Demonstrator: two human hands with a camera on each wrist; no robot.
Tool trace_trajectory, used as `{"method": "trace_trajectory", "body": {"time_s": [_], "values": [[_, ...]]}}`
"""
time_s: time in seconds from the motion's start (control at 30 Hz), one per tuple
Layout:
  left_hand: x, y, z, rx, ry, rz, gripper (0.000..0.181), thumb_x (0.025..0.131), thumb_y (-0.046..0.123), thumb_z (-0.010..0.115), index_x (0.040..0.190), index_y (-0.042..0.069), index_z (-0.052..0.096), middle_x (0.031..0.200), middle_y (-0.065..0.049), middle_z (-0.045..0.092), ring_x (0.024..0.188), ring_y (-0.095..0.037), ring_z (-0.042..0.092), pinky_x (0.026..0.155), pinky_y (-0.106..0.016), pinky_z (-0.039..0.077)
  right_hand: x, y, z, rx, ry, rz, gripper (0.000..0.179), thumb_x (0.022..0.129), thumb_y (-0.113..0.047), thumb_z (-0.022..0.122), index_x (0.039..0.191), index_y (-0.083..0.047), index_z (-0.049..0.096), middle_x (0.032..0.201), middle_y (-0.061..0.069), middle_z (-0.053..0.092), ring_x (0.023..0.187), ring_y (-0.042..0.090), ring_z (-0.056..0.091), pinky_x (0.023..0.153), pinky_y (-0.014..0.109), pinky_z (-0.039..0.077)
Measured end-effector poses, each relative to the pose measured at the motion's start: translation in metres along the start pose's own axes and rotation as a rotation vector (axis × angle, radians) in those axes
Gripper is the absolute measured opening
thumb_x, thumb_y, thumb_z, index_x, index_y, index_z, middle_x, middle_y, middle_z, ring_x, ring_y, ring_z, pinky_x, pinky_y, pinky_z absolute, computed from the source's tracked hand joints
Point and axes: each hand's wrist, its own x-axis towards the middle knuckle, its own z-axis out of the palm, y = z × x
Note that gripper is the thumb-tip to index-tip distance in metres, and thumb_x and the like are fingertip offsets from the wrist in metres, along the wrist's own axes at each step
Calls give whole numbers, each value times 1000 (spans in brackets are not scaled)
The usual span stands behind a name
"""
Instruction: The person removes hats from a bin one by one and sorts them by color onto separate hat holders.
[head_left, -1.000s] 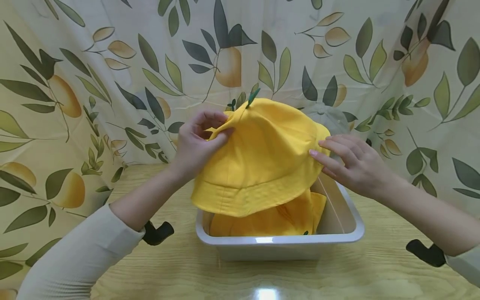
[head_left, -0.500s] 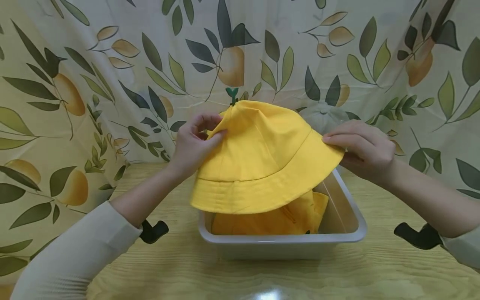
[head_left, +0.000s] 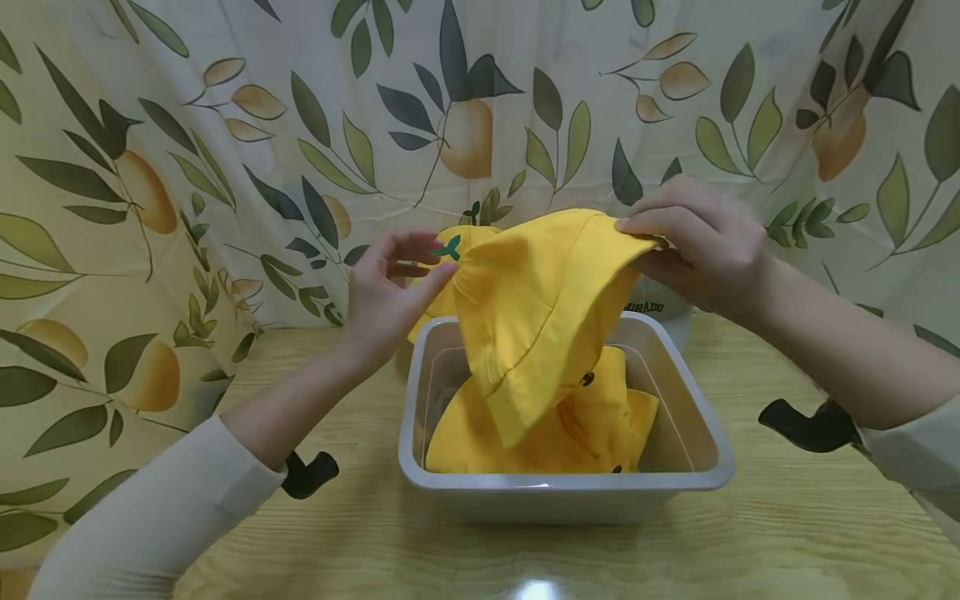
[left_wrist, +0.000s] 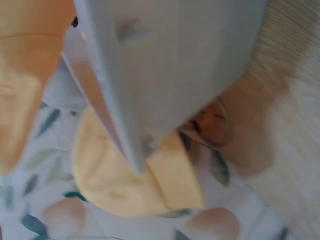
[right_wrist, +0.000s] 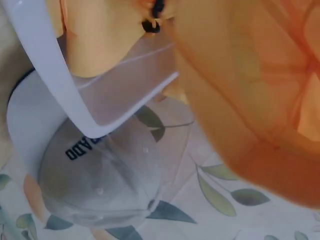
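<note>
My right hand (head_left: 697, 242) grips the raised brim of a yellow bucket hat (head_left: 540, 283). The hat hangs tilted over a pale plastic bin (head_left: 562, 482), its brim sloping down toward the front. Beside the green sprout (head_left: 450, 247) on the hat's crown is my left hand (head_left: 393, 292), thumb and fingers apart at the crown's edge. A dark cord toggle (head_left: 588, 379) shows by the inside of the brim. In the right wrist view the hat's underside (right_wrist: 260, 100) fills the right part; the hand itself is out of that picture.
Folded yellow cloth hats (head_left: 480, 425) lie in the bin. Behind it, at the left, stands another yellow hat (left_wrist: 125, 185). A light grey cap (right_wrist: 100, 175) with dark lettering sits behind its right side. A leaf-patterned curtain (head_left: 300, 100) encloses the wooden table (head_left: 330, 533).
My right hand first reached the brim with loose fingers, then gripped and lifted it. The hat has turned, brim up at right, and its crown has slipped from between my left fingers.
</note>
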Motion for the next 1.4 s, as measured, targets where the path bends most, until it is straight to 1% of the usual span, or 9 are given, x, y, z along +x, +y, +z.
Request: {"method": "trace_trajectory", "body": {"time_s": [0.13, 0.2, 0.3, 0.43, 0.67, 0.87, 1.07, 1.23, 1.4], "values": [[-6, 23, 10, -32, -30, 249, 38, 74, -4, 76, 105, -9, 56, 101, -20, 64, 87, -29, 63, 76, -36, 53, 4, 7, 2, -40, -54, -6, 33, 94, -25, 58, 80, 6, 59, 73, 18, 59, 58, 32, 47, 56, 35, 39], [-9, 34, 16, -19, -51, 340, 41, 71, -2, 79, 104, -8, 56, 100, -20, 64, 86, -28, 63, 75, -37, 53, 5, 10, 3, -75, -74, 4, 34, 94, -26, 57, 81, 6, 59, 74, 18, 59, 61, 33, 49, 57, 38, 41], [-9, 44, 27, 35, -65, 421, 47, 67, 5, 83, 105, -6, 57, 101, -17, 63, 86, -25, 62, 79, -33, 51, 7, 14, 4, -132, -94, 21, 37, 95, -28, 55, 81, 6, 59, 74, 19, 59, 63, 36, 53, 57, 44, 45], [-8, 44, 36, 169, -65, 456, 51, 68, 15, 84, 107, -4, 57, 102, -14, 61, 86, -22, 58, 80, -30, 47, 8, 19, 6, -197, -100, 49, 39, 95, -29, 54, 81, 6, 59, 73, 20, 59, 63, 36, 55, 53, 48, 46], [-7, 23, 27, 350, -98, 400, 40, 71, 2, 74, 107, -1, 56, 100, -13, 60, 81, -21, 59, 69, -29, 51, 10, 29, 2, -264, -91, 106, 30, 92, -22, 63, 83, 6, 59, 77, 23, 61, 68, 38, 56, 58, 52, 49], [-7, 0, 9, 394, -85, 314, 36, 69, -8, 70, 103, -2, 57, 98, -15, 59, 76, -22, 59, 63, -30, 52, 12, 33, 1, -285, 11, 144, 14, 75, 0, 70, 81, 6, 59, 74, 22, 64, 67, 37, 55, 62, 49, 51], [2, -23, -6, 369, -11, 205, 32, 74, -8, 69, 104, -5, 58, 97, -18, 58, 76, -25, 60, 62, -34, 54, 19, 33, 6, -283, 151, 177, 11, 72, 3, 70, 76, 6, 60, 71, 23, 61, 62, 38, 52, 74, 34, 56], [12, -40, -18, 349, 65, 107, 29, 80, -4, 66, 107, -5, 58, 97, -18, 62, 80, -25, 63, 68, -31, 53, 23, 36, 7, -281, 218, 213, 16, 71, 5, 74, 75, 7, 58, 70, 23, 61, 60, 41, 55, 74, 37, 56], [19, -42, -24, 255, 194, 64, 22, 83, -2, 64, 104, -8, 61, 94, -20, 64, 82, -19, 62, 72, -21, 47, 15, 38, 17, -244, 250, 220, 16, 72, 5, 73, 75, 6, 57, 71, 22, 62, 63, 41, 59, 72, 34, 56]]}}
